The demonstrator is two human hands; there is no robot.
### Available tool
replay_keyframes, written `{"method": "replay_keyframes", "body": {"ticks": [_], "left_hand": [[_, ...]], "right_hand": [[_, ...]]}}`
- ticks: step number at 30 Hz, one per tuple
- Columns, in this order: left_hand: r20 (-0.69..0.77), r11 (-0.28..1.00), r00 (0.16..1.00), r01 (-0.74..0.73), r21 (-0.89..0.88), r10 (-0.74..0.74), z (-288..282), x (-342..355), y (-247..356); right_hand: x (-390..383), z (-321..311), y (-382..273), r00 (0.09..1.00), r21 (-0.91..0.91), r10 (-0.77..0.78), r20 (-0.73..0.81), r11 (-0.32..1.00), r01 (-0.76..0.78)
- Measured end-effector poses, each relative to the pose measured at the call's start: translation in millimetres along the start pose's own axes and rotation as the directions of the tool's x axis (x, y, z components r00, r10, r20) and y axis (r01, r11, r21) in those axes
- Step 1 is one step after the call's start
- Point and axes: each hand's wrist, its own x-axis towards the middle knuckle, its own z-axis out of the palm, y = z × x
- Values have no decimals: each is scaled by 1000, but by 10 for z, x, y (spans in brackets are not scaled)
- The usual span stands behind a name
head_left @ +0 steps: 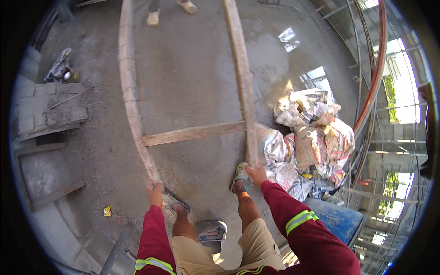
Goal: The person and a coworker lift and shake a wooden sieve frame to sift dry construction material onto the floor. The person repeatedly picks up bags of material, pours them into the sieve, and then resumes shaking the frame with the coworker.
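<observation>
Bare concrete floor (192,82), dusty and grey, on what looks like an upper level of a building site; open steel framing and daylight on the right, low concrete blocks (50,110) stacked at the left.

Wooden frame (192,133): two long rails joined by one cross-piece, ladder-like. It lies along the floor away from the person, its near ends raised.

Left hand (154,190) is wrapped round the near end of the left rail, fingers closed on it. Right hand (256,172) grips the near end of the right rail, fingers curled round the wood. Both sleeves are dark red with yellow reflective bands.

Progress, as a judgement: the frame is picked up at one end only; the far end seems to rest on the floor near another person's feet (153,17) at the top edge. No sign that it has been set anywhere or fixed to anything.

Packages: a heap of crumpled sacks (314,137) just right of the right rail, mostly silvery-white with patches of tan, red and yellow, some slumped open. Print on them is too creased to tell apart. A small yellow wrapper (107,211) lies alone on the floor at lower left. A blue panel (337,219) sits below the sacks. A grey bundle (58,68) lies on the blocks, upper left.
</observation>
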Motion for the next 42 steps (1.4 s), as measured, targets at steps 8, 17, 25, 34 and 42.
{"method": "replay_keyframes", "body": {"ticks": [8, 17, 25, 34, 42], "left_hand": [[-315, 940, 912, 315, 134, -261, 139, -1376, 154], [7, 818, 873, 454, 353, -487, 1631, -1417, -150], [357, 815, 760, 374, 442, -542, 3241, -1603, 314], [258, 663, 735, 330, 672, -627, 3440, -1856, 490], [98, 660, 812, 390, 642, -575, 3803, -2224, 1082]], "right_hand": [[581, 2059, 545, 960, 136, 206, 188, 963, -233], [338, 504, 972, 982, 60, 50, 182, 996, -62], [489, -1424, 2243, 935, -15, 301, -189, 951, -310], [-411, -1175, 2840, 913, -52, 375, 161, 927, -371], [-1048, -1582, 2473, 839, 215, 440, 321, 829, -516]]}}
